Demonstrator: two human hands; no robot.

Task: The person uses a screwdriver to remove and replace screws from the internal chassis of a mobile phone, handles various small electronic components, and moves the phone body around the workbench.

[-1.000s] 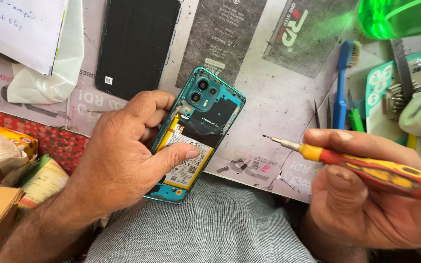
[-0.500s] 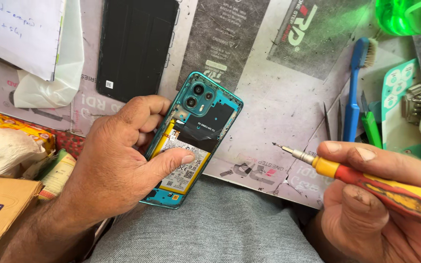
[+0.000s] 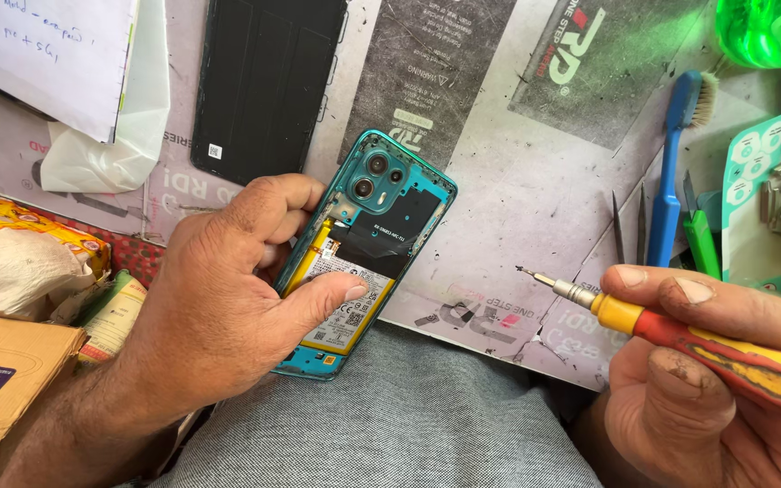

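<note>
A teal phone (image 3: 389, 210) lies opened, back cover off, with its camera cluster, black shield and battery exposed. My left hand (image 3: 228, 298) grips it from the left, thumb pressed on the battery label. My right hand (image 3: 707, 380) holds a red and yellow screwdriver (image 3: 680, 336); its tip points left and hovers apart from the phone, over the grey work mat (image 3: 535, 181).
The removed black back cover (image 3: 264, 81) lies at the top. A blue toothbrush (image 3: 675, 163), tweezers (image 3: 618, 226) and a green bottle (image 3: 770, 32) sit at right. Papers (image 3: 38, 54), a cardboard box (image 3: 2, 389) and packets (image 3: 20, 253) crowd the left. Grey cloth (image 3: 390, 434) lies below.
The view has shifted slightly. My right hand with the screwdriver has drifted a little lower and rightward. My left hand keeps its grip on the phone.
</note>
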